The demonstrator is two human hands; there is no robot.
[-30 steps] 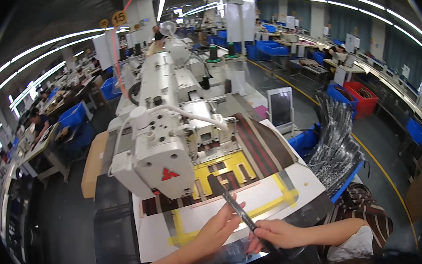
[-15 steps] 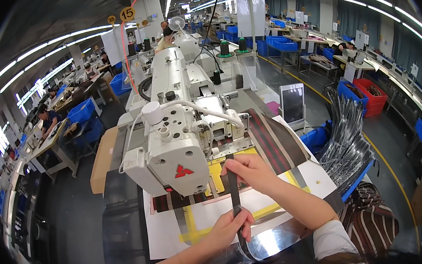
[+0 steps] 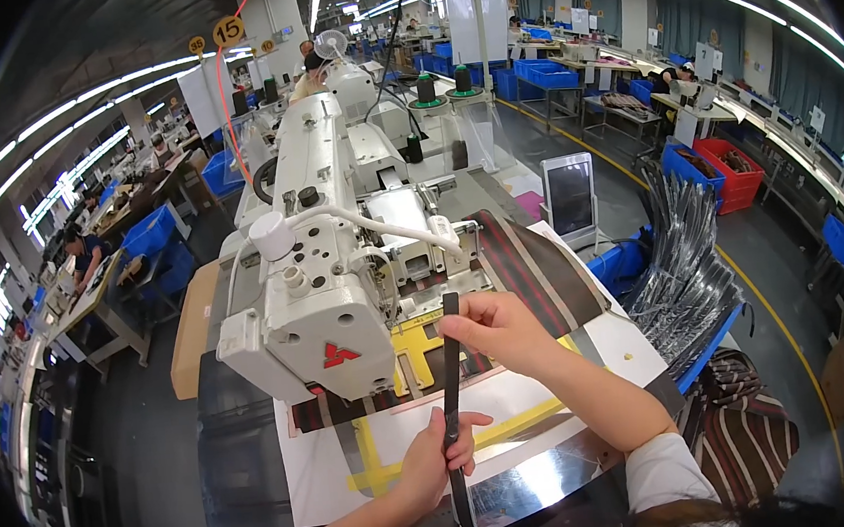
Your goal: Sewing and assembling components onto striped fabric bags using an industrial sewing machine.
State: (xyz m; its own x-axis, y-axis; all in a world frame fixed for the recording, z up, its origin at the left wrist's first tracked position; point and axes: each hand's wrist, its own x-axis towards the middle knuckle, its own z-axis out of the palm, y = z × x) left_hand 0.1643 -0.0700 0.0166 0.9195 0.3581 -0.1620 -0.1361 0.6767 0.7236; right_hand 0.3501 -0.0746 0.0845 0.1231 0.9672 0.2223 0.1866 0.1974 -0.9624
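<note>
A long narrow black strap (image 3: 451,381) runs upright between my hands, in front of the white industrial sewing machine (image 3: 286,320). My right hand (image 3: 493,330) pinches it near its upper end, thumb and finger pressed together. Lower down, my left hand (image 3: 437,461) is closed around the strap, with one finger sticking out to the right. The lower tail hangs past that hand over the shiny metal plate (image 3: 542,484). Behind the strap lies a yellow clamp plate (image 3: 412,360) under the machine head, on brown striped fabric (image 3: 538,273).
A bundle of dark strips (image 3: 685,281) in clear wrap stands at the right beside a small screen (image 3: 570,198). Striped fabric (image 3: 738,432) hangs below it. Green thread cones (image 3: 425,90) stand behind the machine. A cardboard piece (image 3: 197,328) is at the left.
The view has shifted a little. My left hand has moved left along with the strap's lower part, and one of its fingers now points out. My right hand still pinches the upper end.
</note>
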